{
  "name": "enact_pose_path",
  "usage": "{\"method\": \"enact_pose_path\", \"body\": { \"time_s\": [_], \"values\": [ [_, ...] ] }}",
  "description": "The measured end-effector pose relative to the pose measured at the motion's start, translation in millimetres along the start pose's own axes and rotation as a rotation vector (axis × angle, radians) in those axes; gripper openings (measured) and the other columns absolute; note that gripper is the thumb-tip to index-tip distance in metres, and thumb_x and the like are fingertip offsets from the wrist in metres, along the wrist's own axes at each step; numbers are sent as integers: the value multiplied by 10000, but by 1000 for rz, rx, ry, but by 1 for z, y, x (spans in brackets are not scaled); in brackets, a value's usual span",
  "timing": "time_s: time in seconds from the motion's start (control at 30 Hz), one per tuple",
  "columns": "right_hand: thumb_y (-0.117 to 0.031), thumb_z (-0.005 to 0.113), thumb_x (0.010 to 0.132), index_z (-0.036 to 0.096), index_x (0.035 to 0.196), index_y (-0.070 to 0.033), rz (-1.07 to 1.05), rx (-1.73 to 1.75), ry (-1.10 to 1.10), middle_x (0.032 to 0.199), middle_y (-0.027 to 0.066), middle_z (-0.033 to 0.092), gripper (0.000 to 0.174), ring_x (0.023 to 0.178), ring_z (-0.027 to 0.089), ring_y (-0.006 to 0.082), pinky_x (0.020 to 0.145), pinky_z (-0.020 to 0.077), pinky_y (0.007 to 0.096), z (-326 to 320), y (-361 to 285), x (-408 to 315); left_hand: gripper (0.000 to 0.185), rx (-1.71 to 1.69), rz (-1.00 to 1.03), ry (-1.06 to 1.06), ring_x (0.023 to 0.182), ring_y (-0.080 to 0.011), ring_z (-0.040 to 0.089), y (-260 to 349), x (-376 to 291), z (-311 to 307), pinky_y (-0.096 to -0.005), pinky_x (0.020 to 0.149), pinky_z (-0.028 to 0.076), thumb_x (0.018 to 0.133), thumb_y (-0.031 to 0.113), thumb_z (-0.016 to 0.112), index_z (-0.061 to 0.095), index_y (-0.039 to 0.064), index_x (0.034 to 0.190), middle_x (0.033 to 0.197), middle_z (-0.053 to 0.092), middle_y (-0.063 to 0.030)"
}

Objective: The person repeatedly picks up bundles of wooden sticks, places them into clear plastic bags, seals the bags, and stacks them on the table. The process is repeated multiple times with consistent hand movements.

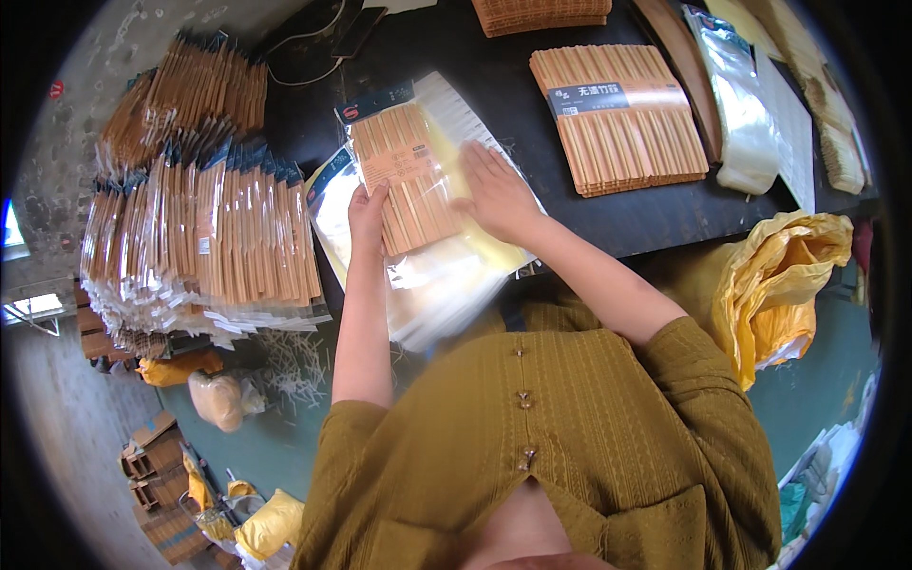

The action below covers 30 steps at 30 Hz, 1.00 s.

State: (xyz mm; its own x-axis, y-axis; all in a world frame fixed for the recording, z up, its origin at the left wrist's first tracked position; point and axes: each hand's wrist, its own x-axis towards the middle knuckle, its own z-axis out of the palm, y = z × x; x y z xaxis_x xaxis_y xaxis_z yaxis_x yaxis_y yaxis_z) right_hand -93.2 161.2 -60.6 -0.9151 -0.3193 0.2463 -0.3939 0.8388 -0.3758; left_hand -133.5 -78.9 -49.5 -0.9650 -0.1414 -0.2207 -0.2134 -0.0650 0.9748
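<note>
My left hand (368,214) grips the left edge of a flat pack of bamboo chopsticks (420,214), its thumb on the front. The pack sits inside a clear plastic bag (434,299) with a dark blue header, and the bag's lower end hangs loose towards me, blurred. Just right of the pack, my right hand (495,189) is spread flat, fingers apart, over a yellow and white sheet (456,128); whether it presses on the sheet or the bag's edge, I cannot tell. Another bag with a blue header (331,178) lies beneath on the left.
Bagged chopstick packs (235,221) stand in dense rows at the left. Unbagged chopstick packs (620,135) are stacked on the black table (598,221) at the right. Beyond them lie empty clear bags (744,121). A yellow woven sack (769,285) hangs near the table's front edge.
</note>
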Motion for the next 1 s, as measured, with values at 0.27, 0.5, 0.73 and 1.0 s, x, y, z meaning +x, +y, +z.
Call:
{"method": "enact_pose_path", "body": {
  "time_s": [0.27, 0.5, 0.73, 1.0],
  "values": [
    [-341, 366, 1046, 387, 1430, 46, 123, 482, 79, 1417, 201, 501, 546, 1359, 430, 328, 1157, 287, 382, -11, 15, 4, 313, -336, 106, -79, 1020, -165, 639, 26, -1, 25, -309, 884, 518, 970, 164, 618, 536, 3, 1225, 1168, 647, -93],
    [-290, 371, 1068, 438, 1396, 36, 283, 1076, 281, 1351, 145, 589, 467, 1280, 520, 205, 1080, 358, 304, -7, 29, 1, 369, 146, 21, 78, 883, -179, 639, -5, -1, 65, -308, 763, 524, 945, 227, 653, 528, -77, 1112, 1005, 651, -138],
    [-176, 510, 1023, 485, 1339, 61, 357, 936, 178, 1243, 155, 653, 397, 1165, 610, 193, 975, 460, 281, -11, 34, 16, 404, 161, 12, 153, 832, -194, 633, -3, -9, 71, -318, 727, 525, 891, 225, 685, 518, -94, 1074, 985, 635, -156],
    [-108, 583, 967, 568, 1238, 49, 390, 670, 92, 1091, 161, 703, 314, 988, 684, 225, 840, 528, 303, -24, 37, 50, 525, 618, -52, 70, 939, -330, 672, 22, -13, 66, -389, 807, 530, 862, 343, 681, 543, -102, 1103, 1011, 665, -258]
  ]
}}
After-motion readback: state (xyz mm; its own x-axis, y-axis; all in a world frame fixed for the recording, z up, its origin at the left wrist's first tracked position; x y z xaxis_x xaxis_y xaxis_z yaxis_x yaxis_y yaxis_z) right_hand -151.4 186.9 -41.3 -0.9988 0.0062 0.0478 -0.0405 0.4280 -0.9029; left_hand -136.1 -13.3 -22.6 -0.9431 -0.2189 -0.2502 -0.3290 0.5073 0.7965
